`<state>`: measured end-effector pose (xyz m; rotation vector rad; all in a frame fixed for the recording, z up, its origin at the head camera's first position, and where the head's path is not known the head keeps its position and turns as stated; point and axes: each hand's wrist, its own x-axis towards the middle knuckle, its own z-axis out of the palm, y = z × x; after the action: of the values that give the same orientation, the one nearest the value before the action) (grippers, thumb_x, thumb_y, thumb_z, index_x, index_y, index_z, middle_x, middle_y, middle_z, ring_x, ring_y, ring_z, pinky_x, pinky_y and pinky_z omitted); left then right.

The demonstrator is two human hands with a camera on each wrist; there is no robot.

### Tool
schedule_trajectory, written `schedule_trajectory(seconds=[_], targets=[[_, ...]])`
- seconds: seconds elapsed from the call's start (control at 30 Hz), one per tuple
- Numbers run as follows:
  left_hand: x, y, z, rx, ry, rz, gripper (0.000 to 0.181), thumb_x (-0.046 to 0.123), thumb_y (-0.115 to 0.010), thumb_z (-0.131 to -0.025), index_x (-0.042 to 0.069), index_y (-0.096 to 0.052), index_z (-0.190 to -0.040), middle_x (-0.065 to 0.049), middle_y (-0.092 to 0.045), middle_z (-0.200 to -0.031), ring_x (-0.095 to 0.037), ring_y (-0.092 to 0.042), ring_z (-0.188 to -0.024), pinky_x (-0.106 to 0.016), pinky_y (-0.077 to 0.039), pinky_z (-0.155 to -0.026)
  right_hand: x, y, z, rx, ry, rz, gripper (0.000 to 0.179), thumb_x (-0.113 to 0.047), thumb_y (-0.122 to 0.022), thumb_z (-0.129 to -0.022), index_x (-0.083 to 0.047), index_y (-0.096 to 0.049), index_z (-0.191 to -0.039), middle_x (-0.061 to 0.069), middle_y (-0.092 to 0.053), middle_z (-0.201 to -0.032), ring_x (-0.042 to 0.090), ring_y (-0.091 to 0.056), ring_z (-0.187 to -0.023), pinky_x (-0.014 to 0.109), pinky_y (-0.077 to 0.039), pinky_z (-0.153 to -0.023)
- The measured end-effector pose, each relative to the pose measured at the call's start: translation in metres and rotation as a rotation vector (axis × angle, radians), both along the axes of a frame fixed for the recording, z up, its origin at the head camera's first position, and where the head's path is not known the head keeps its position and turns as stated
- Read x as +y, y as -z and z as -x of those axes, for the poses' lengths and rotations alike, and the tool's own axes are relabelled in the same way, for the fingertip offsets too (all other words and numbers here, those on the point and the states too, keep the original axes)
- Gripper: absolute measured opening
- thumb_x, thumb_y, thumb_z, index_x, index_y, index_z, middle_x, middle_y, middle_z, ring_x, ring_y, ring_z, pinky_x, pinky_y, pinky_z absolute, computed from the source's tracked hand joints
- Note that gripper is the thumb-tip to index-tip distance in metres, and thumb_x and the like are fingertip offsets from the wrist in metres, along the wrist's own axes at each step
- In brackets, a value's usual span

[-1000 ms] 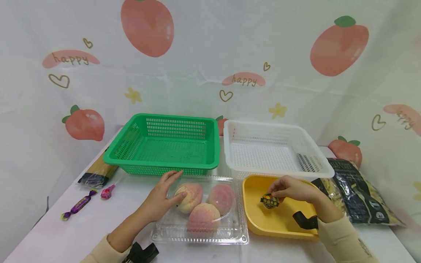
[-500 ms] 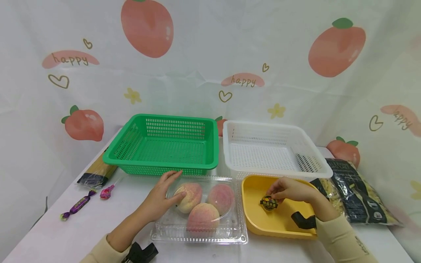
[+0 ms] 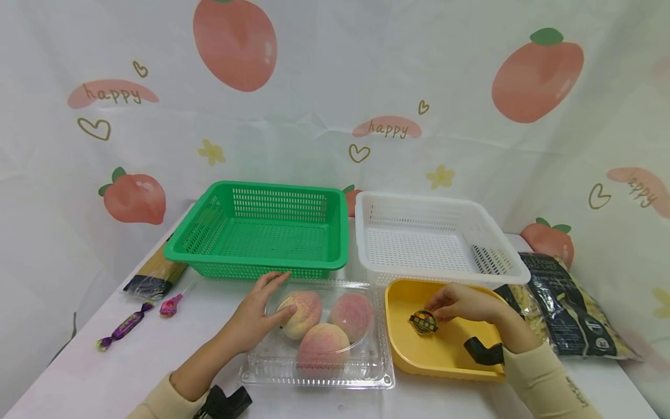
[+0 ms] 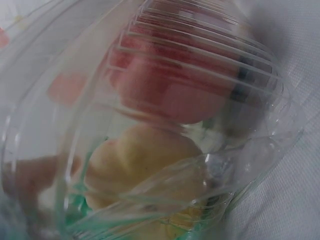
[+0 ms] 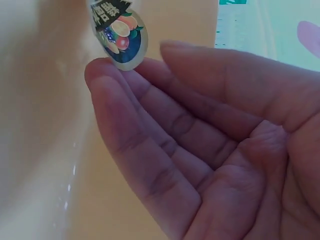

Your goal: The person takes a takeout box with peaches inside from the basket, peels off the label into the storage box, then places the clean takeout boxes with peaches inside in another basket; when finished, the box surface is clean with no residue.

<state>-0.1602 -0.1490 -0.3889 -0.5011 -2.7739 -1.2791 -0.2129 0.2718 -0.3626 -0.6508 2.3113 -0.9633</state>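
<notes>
A clear plastic clamshell box [image 3: 361, 372] holds 3 peaches [image 3: 323, 346]. My left hand [image 3: 251, 320] rests on its left side, fingers spread and thumb over the lid near one peach. In the left wrist view, the peaches [image 4: 142, 160] show through the clear plastic. To the right, my right hand [image 3: 466, 304] hangs over a yellow tray [image 3: 455, 364]. A small round fruit sticker [image 3: 423, 322] is at its fingertips. The right wrist view shows the sticker [image 5: 125, 37] touching the fingertips, with the thumb apart from it; the fingers are loosely curved.
Behind stand a green basket [image 3: 256, 266] and a white basket [image 3: 445, 273]. Black-and-clear bags [image 3: 581, 320] lie at the right. A packet of long thin sticks [image 3: 157, 270], a purple wrapped candy [image 3: 124, 327] and a pink lollipop [image 3: 170, 306] lie at the left.
The sticker has turned and shifted slightly left at the right fingertips. My left hand and the clamshell box stay in place.
</notes>
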Motion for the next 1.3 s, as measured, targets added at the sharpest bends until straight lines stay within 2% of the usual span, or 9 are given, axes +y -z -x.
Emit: schedule_trajectory(seconds=[0.13, 0.27, 0.6, 0.83, 0.97, 1.13, 1.3], targets=[[0.000, 0.000, 0.000, -0.002, -0.001, 0.001, 0.070, 0.037, -0.064, -0.087, 0.011, -0.034, -0.145, -0.014, -0.034, -0.143, -0.040, -0.037, -0.131, -0.061, -0.037, -0.096, 0.000, -0.004, 0.000, 0.130, -0.020, -0.065, 0.032, -0.015, -0.059, -0.090, 0.011, -0.063, -0.109, 0.018, -0.069, -0.102, 0.010, -0.064, -0.086, 0.022, -0.053, -0.075], [0.000, 0.000, 0.000, 0.000, -0.003, -0.001, 0.070, 0.036, -0.064, -0.087, 0.010, -0.035, -0.144, -0.015, -0.034, -0.143, -0.040, -0.037, -0.131, -0.061, -0.037, -0.096, 0.002, -0.010, -0.001, 0.244, -0.035, -0.124, 0.032, -0.019, -0.059, -0.091, 0.006, -0.066, -0.109, 0.016, -0.069, -0.104, 0.015, -0.064, -0.093, 0.020, -0.050, -0.077], [0.000, 0.000, 0.000, -0.004, -0.011, -0.002, 0.069, 0.036, -0.065, -0.087, 0.011, -0.035, -0.144, -0.014, -0.034, -0.143, -0.040, -0.037, -0.131, -0.062, -0.037, -0.096, -0.004, -0.038, -0.009, 0.267, -0.015, -0.119, 0.036, -0.024, -0.056, -0.094, 0.005, -0.064, -0.114, 0.016, -0.067, -0.110, 0.027, -0.062, -0.103, 0.019, -0.050, -0.082], [0.000, 0.000, 0.000, -0.016, -0.012, -0.004, 0.069, 0.036, -0.064, -0.087, 0.011, -0.035, -0.144, -0.014, -0.034, -0.143, -0.040, -0.037, -0.131, -0.061, -0.037, -0.097, -0.012, -0.062, -0.008, 0.283, 0.014, -0.060, 0.037, -0.024, -0.054, -0.095, 0.001, -0.060, -0.120, 0.017, -0.063, -0.119, 0.030, -0.060, -0.107, 0.036, -0.052, -0.088], [0.000, -0.001, 0.000, -0.016, -0.015, -0.004, 0.068, 0.035, -0.065, -0.087, 0.011, -0.036, -0.144, -0.014, -0.034, -0.143, -0.040, -0.037, -0.131, -0.061, -0.037, -0.097, -0.020, -0.069, -0.002, 0.343, 0.040, -0.013, 0.039, -0.024, -0.055, -0.095, 0.000, -0.056, -0.126, 0.019, -0.057, -0.127, 0.035, -0.055, -0.114, 0.042, -0.049, -0.091], [0.000, -0.001, 0.000, -0.018, -0.011, -0.012, 0.069, 0.035, -0.065, -0.087, 0.010, -0.035, -0.144, -0.014, -0.034, -0.143, -0.040, -0.037, -0.131, -0.062, -0.037, -0.097, -0.032, -0.073, 0.014, 0.396, 0.043, 0.065, 0.045, -0.019, -0.057, -0.093, -0.001, -0.048, -0.133, 0.020, -0.045, -0.139, 0.038, -0.040, -0.129, 0.051, -0.037, -0.102], [0.001, -0.002, 0.000, -0.012, -0.008, -0.019, 0.069, 0.033, -0.065, -0.087, 0.008, -0.036, -0.144, -0.014, -0.035, -0.143, -0.040, -0.037, -0.131, -0.061, -0.036, -0.097, -0.046, -0.079, 0.030, 0.361, 0.059, 0.124, 0.050, -0.022, -0.056, -0.094, -0.004, -0.042, -0.138, 0.017, -0.031, -0.149, 0.036, -0.025, -0.139, 0.054, -0.026, -0.109]])
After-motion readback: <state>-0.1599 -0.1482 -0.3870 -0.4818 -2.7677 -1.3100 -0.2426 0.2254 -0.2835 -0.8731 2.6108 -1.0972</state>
